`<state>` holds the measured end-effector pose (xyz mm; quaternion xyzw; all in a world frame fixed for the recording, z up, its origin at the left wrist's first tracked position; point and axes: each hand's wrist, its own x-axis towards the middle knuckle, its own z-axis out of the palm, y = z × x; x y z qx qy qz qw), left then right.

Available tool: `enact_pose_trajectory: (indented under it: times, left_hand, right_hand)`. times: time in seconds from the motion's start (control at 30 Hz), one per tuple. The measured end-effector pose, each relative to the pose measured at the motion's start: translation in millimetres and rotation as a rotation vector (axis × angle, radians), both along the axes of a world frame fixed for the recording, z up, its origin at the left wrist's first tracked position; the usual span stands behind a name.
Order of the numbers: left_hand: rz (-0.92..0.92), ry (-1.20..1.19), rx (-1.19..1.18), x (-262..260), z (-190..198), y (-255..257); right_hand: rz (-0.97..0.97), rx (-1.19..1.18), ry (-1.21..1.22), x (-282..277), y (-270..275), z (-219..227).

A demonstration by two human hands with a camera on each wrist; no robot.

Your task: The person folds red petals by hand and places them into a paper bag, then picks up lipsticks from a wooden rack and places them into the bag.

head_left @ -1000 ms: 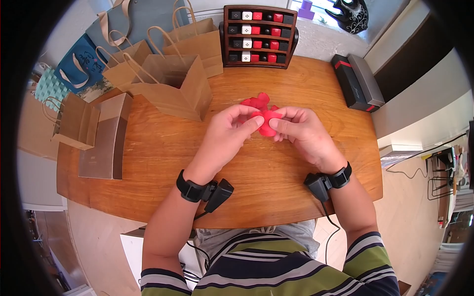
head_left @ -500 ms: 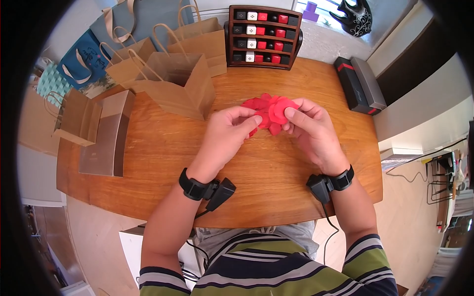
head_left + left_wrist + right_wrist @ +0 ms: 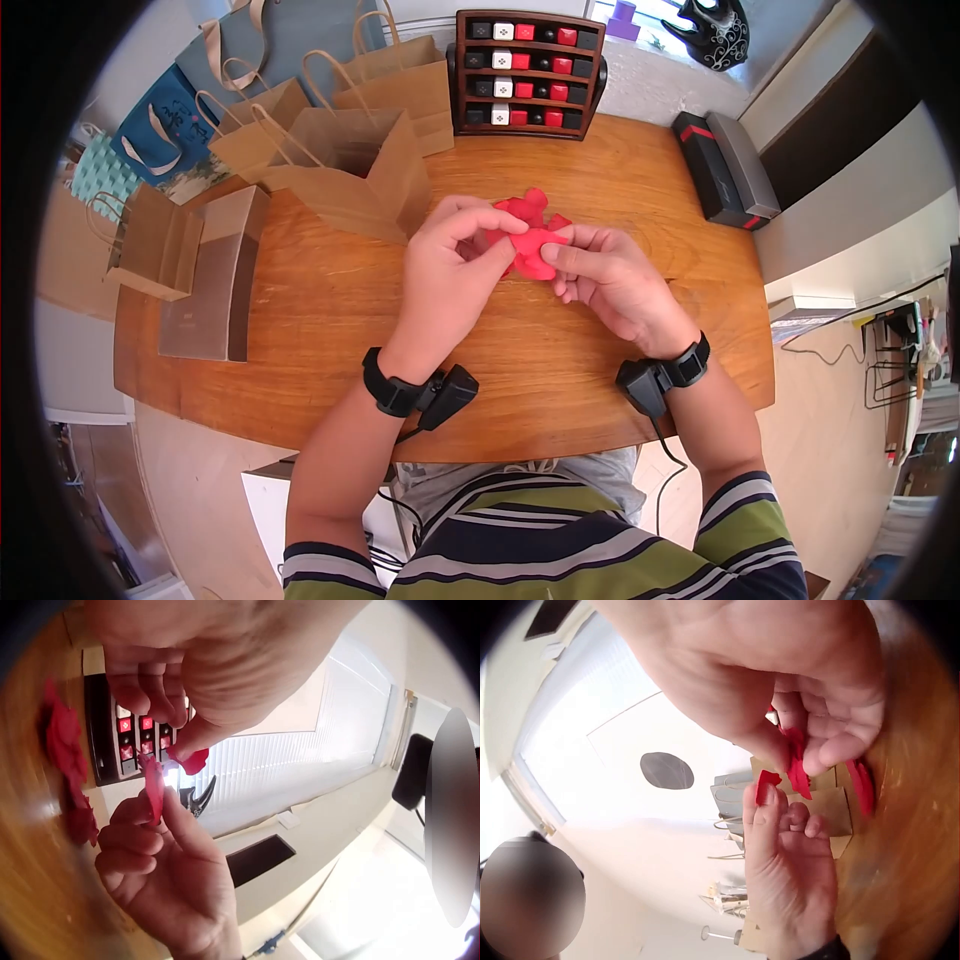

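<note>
Over the middle of the table my left hand pinches a single red petal between thumb and index finger; the petal looks thin and cloth-like. Close beside it, my right hand grips a small stack of red petals with the thumb on top. In the head view these held petals overlap at the fingertips. More loose red petals lie on the wooden table just beyond the hands, partly hidden by the fingers. From the left wrist this pile shows along the tabletop.
Brown paper bags stand at the back left, with a small bag and a flat brown box at the left edge. A dark wooden rack of coloured cubes stands behind. Long dark boxes lie back right.
Half a second ago the right hand held its petals higher and turned upward; now they are lower, near the left fingertips. The left hand has risen slightly, its index finger arched over.
</note>
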<state>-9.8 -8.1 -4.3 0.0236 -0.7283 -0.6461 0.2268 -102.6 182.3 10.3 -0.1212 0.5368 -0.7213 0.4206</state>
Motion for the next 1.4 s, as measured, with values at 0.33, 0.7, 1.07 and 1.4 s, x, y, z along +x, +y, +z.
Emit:
enact_pose_trajectory:
  times: [0.33, 0.7, 1.07, 1.4]
  left_hand:
    - [-0.009, 0.043, -0.22, 1.3, 2.1, 4.9]
    - [-0.057, 0.015, -0.185, 1.1, 4.5, 6.0]
    - [-0.126, -0.068, 0.03, -3.3, -0.9, 6.1]
    - [-0.168, -0.319, 0.273, -2.5, 5.4, -5.0]
  right_hand:
    - [0.021, -0.132, -0.113, -7.0, 4.0, -0.4]
    - [0.025, -0.186, -0.107, -6.5, 3.9, 3.2]
    - [0.069, -0.174, -0.018, -6.0, 2.2, 4.9]
    - [-0.065, 0.085, 0.34, -5.0, 3.0, -4.8]
